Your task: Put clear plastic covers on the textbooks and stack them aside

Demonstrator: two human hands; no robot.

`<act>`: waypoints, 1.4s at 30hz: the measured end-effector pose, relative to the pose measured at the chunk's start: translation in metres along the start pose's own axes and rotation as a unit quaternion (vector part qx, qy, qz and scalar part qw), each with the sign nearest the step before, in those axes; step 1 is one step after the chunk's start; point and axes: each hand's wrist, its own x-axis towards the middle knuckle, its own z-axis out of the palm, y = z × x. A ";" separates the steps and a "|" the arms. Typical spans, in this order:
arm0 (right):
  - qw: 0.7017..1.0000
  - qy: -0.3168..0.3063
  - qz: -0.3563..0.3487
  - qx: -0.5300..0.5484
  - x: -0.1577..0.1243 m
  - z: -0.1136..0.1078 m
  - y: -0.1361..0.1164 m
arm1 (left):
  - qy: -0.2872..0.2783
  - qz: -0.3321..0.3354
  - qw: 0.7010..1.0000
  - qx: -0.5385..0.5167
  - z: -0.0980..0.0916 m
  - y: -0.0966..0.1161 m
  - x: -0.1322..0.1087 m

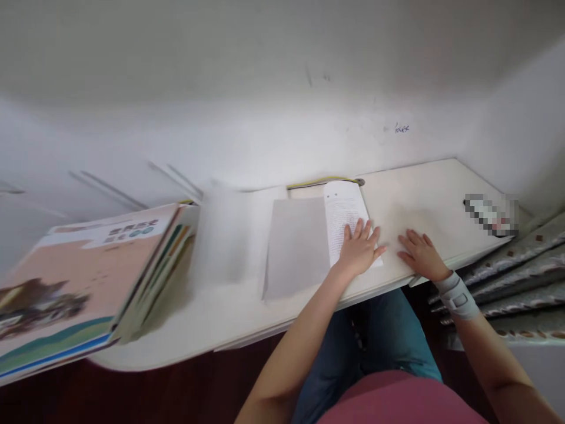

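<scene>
My left hand (358, 247) lies with fingers spread on a printed page (342, 206) near the middle of the white desk. A plain grey sheet or cover (298, 247) adjoins that page on its left; whether the two are joined cannot be told. Resting on the desk surface to the right of the page is my right hand (421, 254), fingers apart and holding nothing. A light grey wristband (458, 294) wraps my right wrist. Left of the grey cover, a pale blurred sheet or panel (225, 235) stands by a stack of books.
The book stack (79, 259), its top cover pink, fills the desk's left end. A thin yellow-edged item (326, 179) lies along the wall. At the far right sits a pixelated object (489, 215) near the corner. Below it are grey patterned folds (521, 277). The white desk (176, 338) has a rounded left end.
</scene>
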 end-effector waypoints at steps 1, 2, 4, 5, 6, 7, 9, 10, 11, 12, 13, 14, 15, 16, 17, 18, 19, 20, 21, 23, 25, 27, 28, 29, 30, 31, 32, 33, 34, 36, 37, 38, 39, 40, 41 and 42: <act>1.000 0.002 0.008 -0.005 -0.001 -0.002 -0.002 | -0.006 0.000 1.000 0.009 0.005 0.003 0.005; 1.000 0.006 0.017 -0.010 -0.002 -0.004 -0.004 | -0.010 -0.002 1.000 0.014 0.010 0.005 0.008; 0.999 0.017 0.028 -0.011 -0.005 -0.007 -0.010 | -0.010 -0.009 1.000 0.020 0.018 0.007 0.012; 0.999 0.020 0.026 -0.007 -0.007 -0.008 -0.012 | -0.008 -0.012 1.000 0.023 0.022 0.007 0.013; 1.000 0.021 0.020 -0.002 -0.009 -0.008 -0.015 | -0.006 -0.015 1.000 0.026 0.025 0.007 0.014; 1.000 0.020 0.012 0.004 -0.011 -0.009 -0.017 | -0.005 -0.018 0.999 0.029 0.028 0.008 0.014; 1.000 0.017 -0.004 0.013 -0.015 -0.009 -0.019 | -0.001 -0.029 0.999 0.031 0.031 0.009 0.015; 1.000 0.016 -0.011 0.015 -0.016 -0.009 -0.019 | 0.001 -0.037 0.999 0.031 0.032 0.009 0.015; 1.000 0.015 -0.017 0.017 -0.018 -0.009 -0.019 | 0.004 -0.045 0.999 0.031 0.033 0.010 0.016; 0.999 0.013 -0.024 0.020 -0.019 -0.009 -0.018 | 0.008 -0.052 0.998 0.031 0.033 0.011 0.017; 0.999 0.009 -0.032 0.023 -0.020 -0.010 -0.017 | 0.012 -0.058 0.998 0.032 0.033 0.012 0.019; 0.999 0.005 -0.040 0.027 -0.020 -0.010 -0.015 | 0.017 -0.062 0.997 0.032 0.032 0.013 0.020; 0.998 0.000 -0.047 0.030 -0.020 -0.011 -0.014 | 0.021 -0.064 0.997 0.032 0.032 0.014 0.021; 0.998 -0.005 -0.052 0.034 -0.020 -0.011 -0.013 | 0.024 -0.065 0.997 0.030 0.032 0.014 0.023; 0.998 -0.009 -0.057 0.037 -0.020 -0.011 -0.011 | 0.025 -0.064 0.997 0.028 0.033 0.015 0.024; 0.997 -0.013 -0.060 0.039 -0.020 -0.011 -0.011 | 0.024 -0.061 0.998 0.025 0.033 0.015 0.024; 0.997 -0.015 -0.064 0.040 -0.020 -0.011 -0.010 | 0.022 -0.059 0.998 0.022 0.034 0.016 0.025; 0.997 -0.016 -0.068 0.041 -0.020 -0.011 -0.010 | 0.021 -0.057 0.998 0.019 0.035 0.016 0.025; 0.996 -0.015 -0.073 0.043 -0.020 -0.010 -0.009 | 0.020 -0.056 0.998 0.016 0.036 0.016 0.025; 0.996 -0.012 -0.078 0.047 -0.021 -0.008 -0.009 | 0.019 -0.058 0.998 0.011 0.038 0.017 0.026; 0.996 -0.006 -0.078 0.051 -0.021 -0.005 -0.008 | 0.018 -0.064 0.998 0.006 0.040 0.019 0.027; 0.996 0.000 -0.077 0.051 -0.022 -0.004 -0.008 | 0.017 -0.073 0.997 0.001 0.041 0.021 0.028; 0.996 0.003 -0.077 0.049 -0.022 -0.003 -0.008 | 0.018 -0.078 0.997 -0.002 0.042 0.022 0.029; 0.996 0.006 -0.077 0.048 -0.022 -0.003 -0.008 | 0.019 -0.082 0.996 -0.004 0.042 0.023 0.030; 0.996 0.007 -0.075 0.047 -0.022 -0.003 -0.008 | 0.021 -0.087 0.996 -0.006 0.042 0.025 0.031; 0.996 0.008 -0.074 0.048 -0.022 -0.002 -0.008 | 0.021 -0.091 0.996 -0.009 0.042 0.027 0.032; 0.996 0.009 -0.072 0.048 -0.022 -0.001 -0.009 | 0.020 -0.095 0.995 -0.011 0.042 0.028 0.033; 0.996 0.010 -0.070 0.049 -0.022 -0.001 -0.009 | 0.018 -0.099 0.995 -0.013 0.042 0.030 0.034; 0.996 0.011 -0.069 0.050 -0.022 0.000 -0.009 | 0.018 -0.102 0.994 -0.015 0.041 0.032 0.034; 0.996 0.016 -0.067 0.050 -0.023 0.001 -0.010 | 0.020 -0.104 0.994 -0.015 0.041 0.036 0.035; 0.996 0.018 -0.066 0.049 -0.023 0.002 -0.010 | 0.023 -0.103 0.994 -0.015 0.042 0.038 0.036; 0.996 0.021 -0.066 0.048 -0.023 0.003 -0.010 | 0.025 -0.100 0.995 -0.014 0.042 0.040 0.036; 0.997 0.022 -0.065 0.046 -0.023 0.003 -0.011 | 0.028 -0.098 0.995 -0.013 0.043 0.042 0.036; 0.997 0.022 -0.065 0.044 -0.023 0.003 -0.011 | 0.030 -0.097 0.995 -0.012 0.045 0.044 0.036; 0.997 0.021 -0.066 0.042 -0.023 0.002 -0.011 | 0.032 -0.098 0.995 -0.012 0.046 0.046 0.035; 0.997 0.020 -0.066 0.040 -0.022 0.002 -0.011 | 0.034 -0.100 0.994 -0.012 0.047 0.048 0.035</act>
